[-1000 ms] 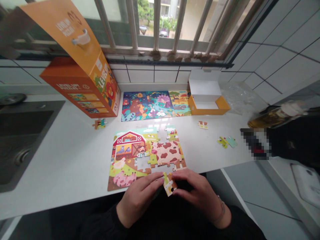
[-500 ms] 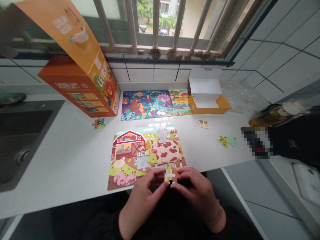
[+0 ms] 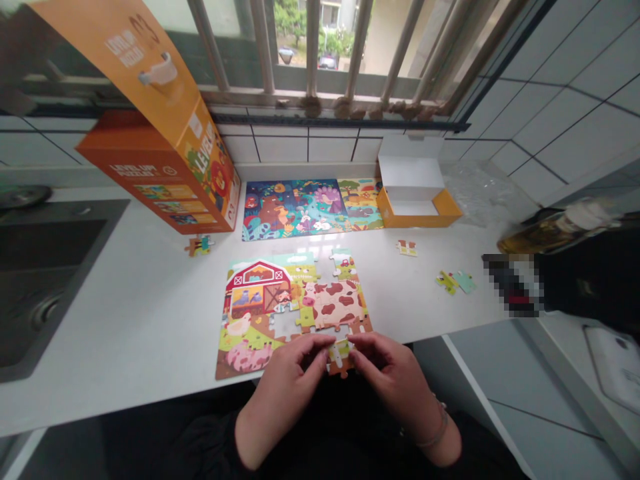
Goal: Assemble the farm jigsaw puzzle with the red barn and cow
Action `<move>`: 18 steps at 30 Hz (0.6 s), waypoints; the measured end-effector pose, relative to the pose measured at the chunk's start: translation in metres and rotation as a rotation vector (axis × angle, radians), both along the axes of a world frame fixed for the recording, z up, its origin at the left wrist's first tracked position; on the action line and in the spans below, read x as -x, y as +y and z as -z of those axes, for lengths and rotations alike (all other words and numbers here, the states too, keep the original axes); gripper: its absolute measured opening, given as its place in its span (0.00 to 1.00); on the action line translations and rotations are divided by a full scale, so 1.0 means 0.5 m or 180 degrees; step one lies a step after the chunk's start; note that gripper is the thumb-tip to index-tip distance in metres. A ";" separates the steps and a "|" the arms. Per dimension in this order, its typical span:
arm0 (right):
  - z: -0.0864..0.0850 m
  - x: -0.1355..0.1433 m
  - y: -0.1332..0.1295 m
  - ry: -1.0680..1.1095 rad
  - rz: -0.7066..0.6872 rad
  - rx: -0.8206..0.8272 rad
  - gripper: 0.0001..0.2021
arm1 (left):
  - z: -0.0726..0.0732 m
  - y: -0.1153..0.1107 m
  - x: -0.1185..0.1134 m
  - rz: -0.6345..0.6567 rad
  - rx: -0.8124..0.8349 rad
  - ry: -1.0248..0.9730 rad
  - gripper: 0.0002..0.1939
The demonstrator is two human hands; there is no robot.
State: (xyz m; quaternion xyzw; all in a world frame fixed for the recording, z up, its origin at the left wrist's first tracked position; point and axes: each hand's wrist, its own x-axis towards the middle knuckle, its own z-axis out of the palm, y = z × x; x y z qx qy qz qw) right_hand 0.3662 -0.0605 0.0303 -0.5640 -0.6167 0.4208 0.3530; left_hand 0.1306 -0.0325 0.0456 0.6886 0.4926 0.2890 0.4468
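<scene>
A puzzle piece [image 3: 340,359] with green, white and brown parts is pinched between my two hands, just over the counter's front edge. My left hand [image 3: 295,373] grips its left side, and my right hand [image 3: 393,373] grips its right side. Just beyond them lies the farm puzzle [image 3: 250,327], showing a red barn, a pink pig and a spotted cow. Gaps show in it at the top right, in the middle and below the cow. My hands cover part of its lower right edge.
Behind lie a dark blue animal puzzle [image 3: 293,210] and an open yellow box [image 3: 420,220]. A tall orange box [image 3: 165,180] stands left, with loose pieces [image 3: 199,246] at its base. More pieces [image 3: 407,248] [image 3: 455,281] lie right. A sink [image 3: 50,280] is far left.
The held piece has been turned, so its brown part now faces me. My fingers have shifted around it, and both hands stay in nearly the same place.
</scene>
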 end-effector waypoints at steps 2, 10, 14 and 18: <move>0.007 -0.001 0.000 0.0203 0.0015 0.0236 0.12 | 0.000 0.000 -0.001 -0.0034 0.0050 0.0055 0.13; -0.017 -0.001 0.013 -0.0002 -0.0147 -0.0543 0.05 | 0.002 -0.003 0.008 -0.0009 -0.0839 -0.0229 0.10; -0.019 -0.002 0.012 -0.0061 -0.0181 -0.0946 0.07 | -0.001 -0.003 0.014 0.0135 -0.1555 -0.0130 0.09; -0.017 0.001 0.006 -0.0078 -0.0233 -0.1081 0.09 | -0.005 -0.013 0.015 0.0100 -0.1666 0.0106 0.07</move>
